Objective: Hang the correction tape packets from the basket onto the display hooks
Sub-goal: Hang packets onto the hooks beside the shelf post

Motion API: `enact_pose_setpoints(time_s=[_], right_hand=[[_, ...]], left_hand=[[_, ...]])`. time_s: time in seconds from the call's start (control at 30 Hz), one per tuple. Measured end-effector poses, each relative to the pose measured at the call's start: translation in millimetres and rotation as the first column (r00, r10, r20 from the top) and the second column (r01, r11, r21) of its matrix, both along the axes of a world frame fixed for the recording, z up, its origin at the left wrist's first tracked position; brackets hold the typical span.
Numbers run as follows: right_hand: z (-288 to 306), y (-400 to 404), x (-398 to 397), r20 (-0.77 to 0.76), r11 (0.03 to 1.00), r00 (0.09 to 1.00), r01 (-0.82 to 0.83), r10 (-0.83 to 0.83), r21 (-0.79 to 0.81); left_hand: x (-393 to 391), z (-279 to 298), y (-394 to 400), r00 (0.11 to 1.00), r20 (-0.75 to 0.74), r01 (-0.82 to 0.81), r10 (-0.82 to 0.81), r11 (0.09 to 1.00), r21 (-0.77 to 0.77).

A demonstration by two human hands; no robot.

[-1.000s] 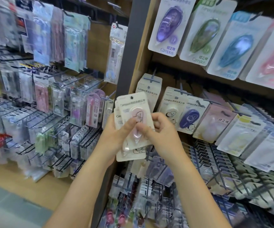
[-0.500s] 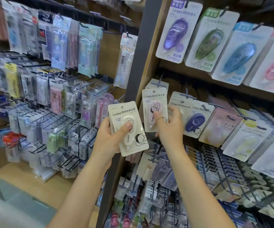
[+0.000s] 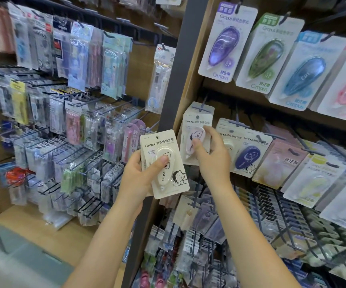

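A cream correction tape packet (image 3: 164,163), printed "Campus" with Chinese characters and "GOOD TIME", is held near the centre of the view by the left hand (image 3: 138,175); the thumb is pressed on the white blister and the fingers are curled behind the card. At least one more card is seen stacked behind it in the same grip. At about 2 o'clock from it, just beside, a second packet (image 3: 196,138) with a pink dispenser and the same "Campus" heading is pinched by the right hand (image 3: 211,154), thumb on the blister and fingers bent round its right edge. It is held against the cards hanging on a display hook (image 3: 203,106) at 12 o'clock; whether its hole is on the hook cannot be told. At 3 o'clock of the right hand, a dark purple packet (image 3: 249,156) is hung. Toward 1 o'clock, larger "Campus" cards are displayed: purple (image 3: 226,42), green (image 3: 266,57) and blue (image 3: 304,73). A dark upright post (image 3: 180,59) is seen at 12 o'clock of the left hand, with blurred bagged stationery (image 3: 74,59) on pegs at 10 o'clock.
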State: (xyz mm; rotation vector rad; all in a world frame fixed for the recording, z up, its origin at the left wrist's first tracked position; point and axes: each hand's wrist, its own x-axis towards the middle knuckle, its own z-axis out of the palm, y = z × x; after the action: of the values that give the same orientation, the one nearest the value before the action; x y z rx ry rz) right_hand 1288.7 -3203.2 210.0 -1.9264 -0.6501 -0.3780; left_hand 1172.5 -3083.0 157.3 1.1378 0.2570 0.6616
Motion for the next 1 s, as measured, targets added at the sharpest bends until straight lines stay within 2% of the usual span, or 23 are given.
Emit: enact_pose_setpoints(time_s=[0.1,0.13,0.2,0.23,0.3,0.37,0.47,0.57,0.73,1.0], right_hand=[[6.5,-7.1,-0.8,0.04,0.98,0.999,0.032,-0.024,-0.198],[7.3,-12.8,-5.6,0.078,0.973,0.996,0.06,-0.044,-0.221],[6.6,-27.4,-19.4,0.116,0.987,0.993,0.047,-0.029,-0.153],[6.0,-35.1,-26.7,0.071,0.995,0.997,-0.022,0.029,-0.099],[4.1,-45.1,-39.4,-0.133,0.977,0.969,-0.213,0.209,-0.017],[-1.6,-51.2,-40.1,-0.233,0.963,0.936,-0.268,0.265,0.021],[-0.8,-61.8,-34.0,-0.239,0.976,0.951,-0.17,0.198,0.134],[0.7,-75.4,-23.0,-0.235,0.967,0.964,-0.066,0.125,0.245],[-10.4,-81.0,-7.5,-0.213,0.972,0.977,0.037,0.014,0.233],[-20.2,-70.2,4.0,-0.185,0.95,0.981,0.111,-0.058,0.292]], left_hand=[[1.7,5.8,-4.4,1.0,-0.007,0.007,-0.007,1.0,-0.008],[2.4,7.6,-5.9,1.0,-0.002,0.011,-0.011,1.0,-0.009],[5.0,8.9,-9.1,1.0,0.009,0.01,-0.01,1.0,-0.003],[6.8,9.6,-11.5,1.0,0.013,0.006,-0.006,1.0,0.01],[13.7,10.6,-17.9,1.0,0.026,0.012,-0.013,0.999,0.048],[21.4,12.7,-27.0,0.998,0.031,0.045,-0.048,0.995,0.093],[29.8,12.0,-38.9,0.994,0.022,0.099,-0.104,0.98,0.173],[34.7,3.5,-40.8,0.996,0.018,0.081,-0.087,0.975,0.205],[39.1,2.2,-39.9,0.998,0.018,0.053,-0.057,0.978,0.202],[41.1,4.6,-37.8,0.994,0.023,0.101,-0.106,0.98,0.174]])
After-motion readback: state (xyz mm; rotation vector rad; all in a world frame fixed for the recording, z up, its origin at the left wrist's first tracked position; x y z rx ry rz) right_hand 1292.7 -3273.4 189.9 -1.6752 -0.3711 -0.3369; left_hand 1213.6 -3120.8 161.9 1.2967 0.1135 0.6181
